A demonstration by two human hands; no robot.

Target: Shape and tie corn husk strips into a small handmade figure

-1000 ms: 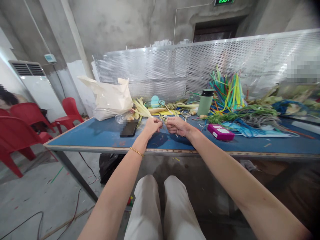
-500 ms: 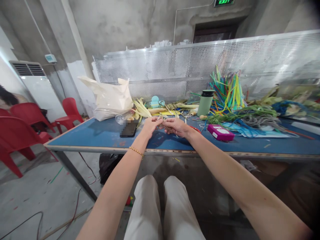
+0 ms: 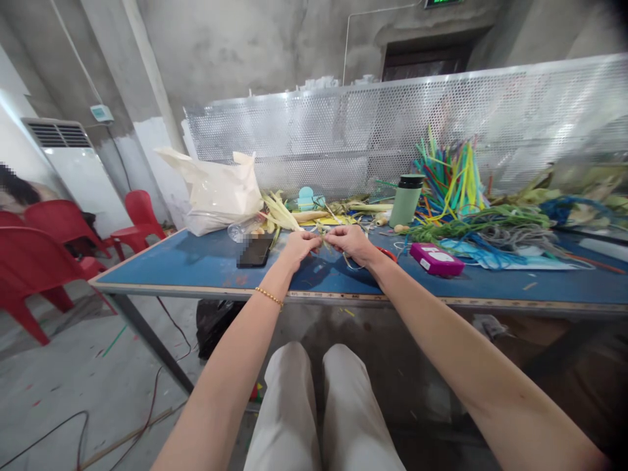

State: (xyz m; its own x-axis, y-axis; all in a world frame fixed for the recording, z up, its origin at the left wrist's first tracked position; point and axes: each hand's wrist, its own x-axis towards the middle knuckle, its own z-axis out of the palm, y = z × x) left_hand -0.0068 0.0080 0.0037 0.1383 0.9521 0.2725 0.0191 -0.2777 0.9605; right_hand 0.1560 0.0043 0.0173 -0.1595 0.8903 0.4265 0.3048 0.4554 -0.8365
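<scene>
Over the blue table, my left hand [image 3: 300, 246] and my right hand [image 3: 351, 241] are both closed in a pinch, fingertips close together. Between them runs a small pale-green piece of corn husk [image 3: 324, 243], mostly covered by the fingers; its exact shape is too small to tell. A thin pale loop hangs below my right hand. Beside that wrist lies a red-handled tool [image 3: 387, 254], partly hidden. Left of my left hand is a black phone [image 3: 256, 251]. Pale corn husks [image 3: 282, 212] lie just beyond the hands.
Behind, a cream bag [image 3: 220, 193] stands at the left on the blue table [image 3: 161, 265]. A green tumbler [image 3: 407, 201], colourful pipe cleaners [image 3: 454, 176], tangled cords [image 3: 510, 229] and a purple box [image 3: 436, 260] sit to the right. A perforated metal screen [image 3: 333, 137] closes the back.
My fingertips have drawn slightly apart, showing more of the husk piece between them. My right hand's fingers have curled in more. The camera view has shifted slightly.
</scene>
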